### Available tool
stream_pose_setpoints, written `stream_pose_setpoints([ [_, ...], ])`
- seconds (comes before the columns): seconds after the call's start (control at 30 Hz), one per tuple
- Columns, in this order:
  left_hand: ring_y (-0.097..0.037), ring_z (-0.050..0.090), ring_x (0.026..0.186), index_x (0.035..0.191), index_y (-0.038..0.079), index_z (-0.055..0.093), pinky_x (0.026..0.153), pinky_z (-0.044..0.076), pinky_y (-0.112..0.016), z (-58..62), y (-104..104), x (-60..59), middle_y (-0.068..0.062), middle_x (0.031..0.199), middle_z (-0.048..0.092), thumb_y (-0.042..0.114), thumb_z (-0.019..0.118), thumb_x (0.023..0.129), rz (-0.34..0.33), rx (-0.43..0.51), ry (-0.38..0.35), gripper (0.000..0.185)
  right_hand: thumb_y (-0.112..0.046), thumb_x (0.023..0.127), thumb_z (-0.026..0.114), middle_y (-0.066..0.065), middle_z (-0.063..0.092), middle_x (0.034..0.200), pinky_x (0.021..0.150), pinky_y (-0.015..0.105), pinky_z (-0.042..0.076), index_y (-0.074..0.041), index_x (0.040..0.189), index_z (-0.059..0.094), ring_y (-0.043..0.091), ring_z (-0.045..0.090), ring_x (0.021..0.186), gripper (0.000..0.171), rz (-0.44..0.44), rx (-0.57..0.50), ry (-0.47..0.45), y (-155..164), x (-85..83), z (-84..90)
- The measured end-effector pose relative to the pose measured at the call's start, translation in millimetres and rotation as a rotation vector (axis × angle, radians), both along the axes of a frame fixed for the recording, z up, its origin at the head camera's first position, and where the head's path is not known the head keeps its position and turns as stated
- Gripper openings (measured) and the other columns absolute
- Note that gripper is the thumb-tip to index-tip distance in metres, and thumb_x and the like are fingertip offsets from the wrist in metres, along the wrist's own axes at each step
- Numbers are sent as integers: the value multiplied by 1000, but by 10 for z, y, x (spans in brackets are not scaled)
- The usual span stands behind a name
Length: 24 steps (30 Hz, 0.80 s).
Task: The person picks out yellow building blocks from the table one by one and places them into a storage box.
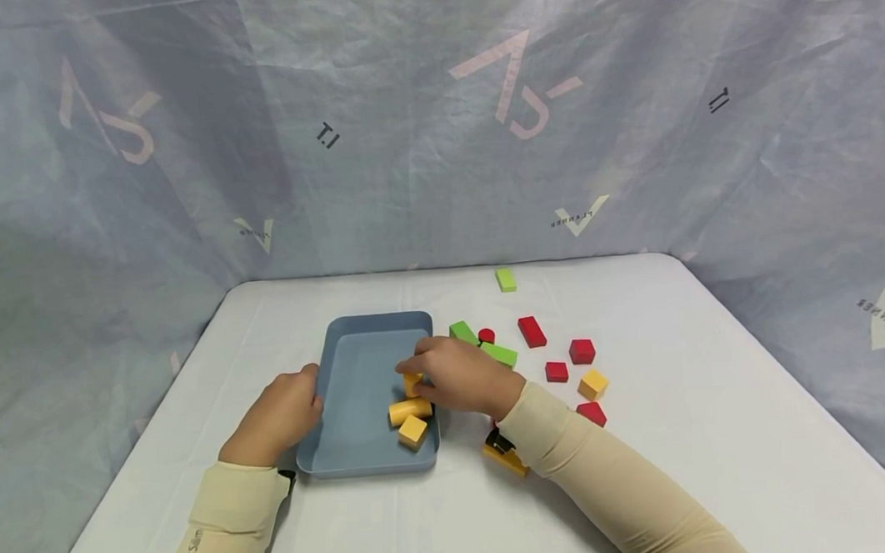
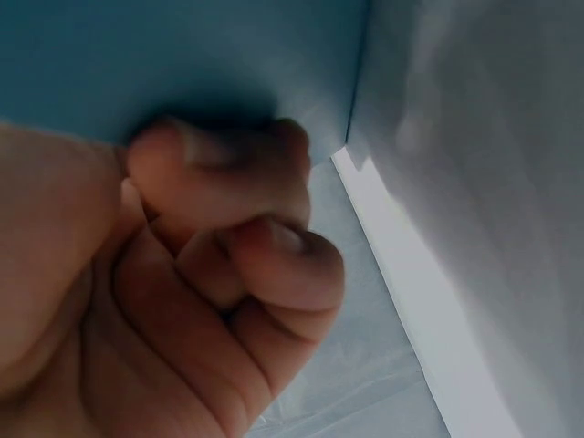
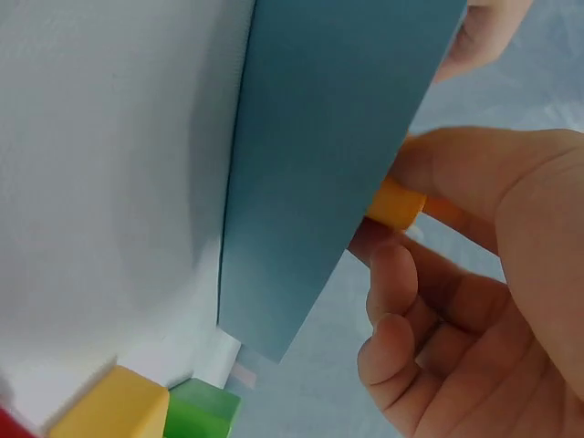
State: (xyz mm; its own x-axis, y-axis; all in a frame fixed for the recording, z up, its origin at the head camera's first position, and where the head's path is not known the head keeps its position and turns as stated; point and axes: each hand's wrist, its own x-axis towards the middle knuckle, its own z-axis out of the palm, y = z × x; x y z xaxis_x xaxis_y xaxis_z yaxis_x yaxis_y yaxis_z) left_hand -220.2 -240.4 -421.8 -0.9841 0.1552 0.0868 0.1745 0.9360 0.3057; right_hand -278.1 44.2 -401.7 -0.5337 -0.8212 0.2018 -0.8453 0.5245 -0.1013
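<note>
A blue-grey tray (image 1: 354, 390) lies on the white table. My left hand (image 1: 277, 415) grips its left wall, and in the left wrist view the fingers (image 2: 283, 265) are curled against the outside. Over the tray's right side, my right hand (image 1: 466, 375) pinches a yellow block (image 1: 413, 383) between thumb and fingers. The right wrist view shows this yellow block (image 3: 397, 203) just past the tray's wall (image 3: 319, 173), mostly hidden by the hand and wall. Inside the tray near that hand are a yellow cylinder (image 1: 409, 411) and a yellow cube (image 1: 413, 432).
Right of the tray lie green blocks (image 1: 499, 354), several red blocks (image 1: 531, 332) and another yellow cube (image 1: 593, 384). A yellow piece (image 1: 506, 460) is partly under my right wrist. One light green block (image 1: 506, 280) sits near the back edge.
</note>
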Motion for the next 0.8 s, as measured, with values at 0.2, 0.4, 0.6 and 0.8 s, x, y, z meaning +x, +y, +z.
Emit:
stream_pose_setpoints([
  [0.2,-29,71,89,126,-16,56,69,57,-44,24,6,2,-30,104,71,1,62,96,0,-6,-12,35,-21,100,69,2,56,107,66,14,45,-21,140,67,6,53,74,40,4,19,33,-21,29,-47],
  [0.4,-36,72,98,129,-17,55,76,59,-48,15,6,15,-33,110,70,2,63,95,5,-17,-16,39,-24,102,68,1,60,113,74,14,50,-17,143,63,6,55,86,42,1,48,69,-57,42,-75],
  [0.6,-35,72,97,130,-17,55,75,59,-47,22,8,25,-33,110,70,2,63,95,9,-11,-22,40,-27,97,75,-4,67,113,89,20,55,-14,130,70,9,61,99,36,-4,15,3,-94,68,-21],
  [0.8,-35,72,97,130,-17,54,74,59,-47,30,0,19,-33,111,70,1,62,96,10,-1,-24,40,-23,95,78,-9,73,107,88,20,54,-19,116,76,7,63,96,22,24,2,-33,-112,74,-4],
])
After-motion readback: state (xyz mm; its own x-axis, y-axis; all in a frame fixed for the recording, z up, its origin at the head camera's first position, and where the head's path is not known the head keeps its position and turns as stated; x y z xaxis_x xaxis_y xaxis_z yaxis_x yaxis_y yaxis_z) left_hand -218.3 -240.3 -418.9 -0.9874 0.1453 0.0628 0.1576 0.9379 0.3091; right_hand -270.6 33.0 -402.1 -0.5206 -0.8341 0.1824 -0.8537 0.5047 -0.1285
